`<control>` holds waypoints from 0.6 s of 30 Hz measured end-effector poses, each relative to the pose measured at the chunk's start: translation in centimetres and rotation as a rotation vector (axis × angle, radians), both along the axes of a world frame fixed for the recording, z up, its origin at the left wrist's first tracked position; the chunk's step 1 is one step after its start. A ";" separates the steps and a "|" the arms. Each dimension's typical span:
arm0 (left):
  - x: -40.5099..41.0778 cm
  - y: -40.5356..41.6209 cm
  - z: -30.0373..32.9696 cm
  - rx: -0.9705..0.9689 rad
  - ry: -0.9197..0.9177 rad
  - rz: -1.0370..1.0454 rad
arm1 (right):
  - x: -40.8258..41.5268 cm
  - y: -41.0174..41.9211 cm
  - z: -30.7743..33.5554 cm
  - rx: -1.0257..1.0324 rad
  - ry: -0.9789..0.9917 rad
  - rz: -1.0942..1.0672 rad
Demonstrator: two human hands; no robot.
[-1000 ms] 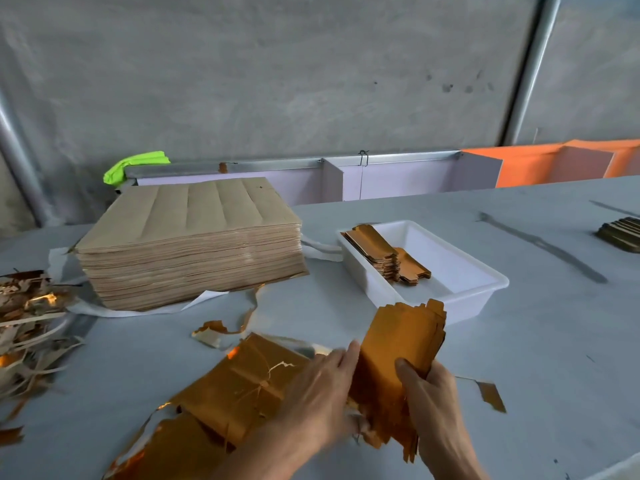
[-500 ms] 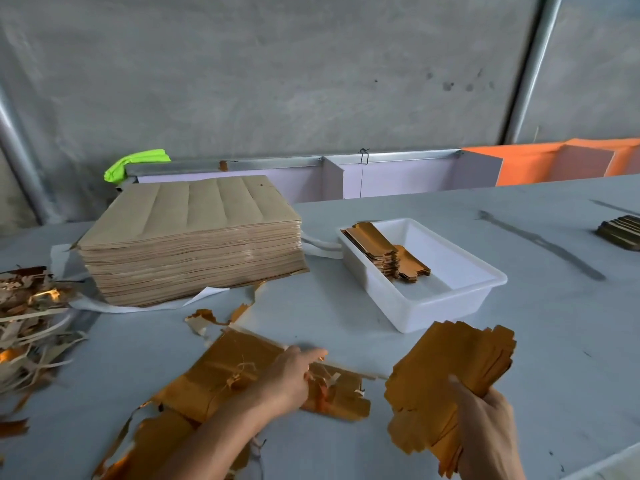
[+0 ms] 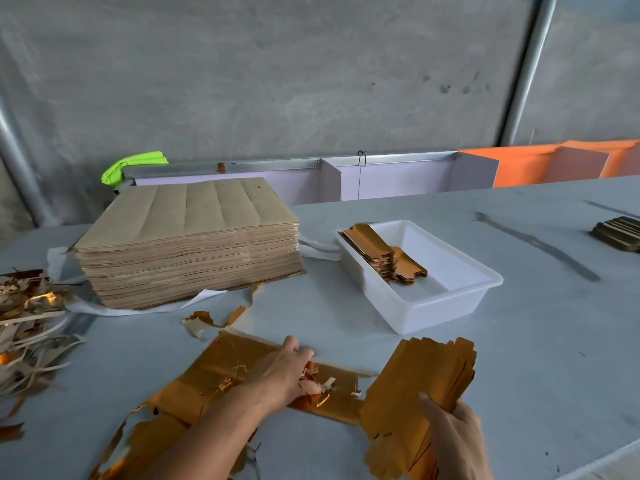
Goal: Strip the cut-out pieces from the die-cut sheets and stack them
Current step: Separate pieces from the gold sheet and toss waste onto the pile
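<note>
Bare tabletop [image 3: 346, 317] lies between the stack [image 3: 188, 244] and tray [image 3: 436, 299], and wide to the tray's right. Scrap [image 3: 31, 327] crowds the left edge; torn sheet [image 3: 221, 372] covers the near middle.
</note>
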State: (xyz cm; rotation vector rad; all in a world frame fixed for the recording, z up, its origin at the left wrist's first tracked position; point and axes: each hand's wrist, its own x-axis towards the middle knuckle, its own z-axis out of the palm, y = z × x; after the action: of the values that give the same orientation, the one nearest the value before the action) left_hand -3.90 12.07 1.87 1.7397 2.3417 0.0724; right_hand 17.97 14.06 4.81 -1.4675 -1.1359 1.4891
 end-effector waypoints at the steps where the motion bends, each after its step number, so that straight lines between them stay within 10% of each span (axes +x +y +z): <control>1: -0.2 0.2 0.1 0.001 -0.012 -0.002 | 0.0 0.1 -0.2 0.000 0.001 0.009; 9: -3.0 -0.6 0.4 0.164 -0.188 0.118 | -0.6 0.6 -1.3 0.000 -0.007 0.044; 18: -3.5 -2.6 2.5 0.430 -0.935 0.337 | -5.9 1.4 -2.0 0.142 -0.008 0.089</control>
State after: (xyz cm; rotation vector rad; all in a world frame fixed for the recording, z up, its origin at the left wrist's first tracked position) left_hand -7.43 9.49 4.37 1.0272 1.8975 1.2208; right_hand 12.06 15.42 2.79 -1.3427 -1.2988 1.4324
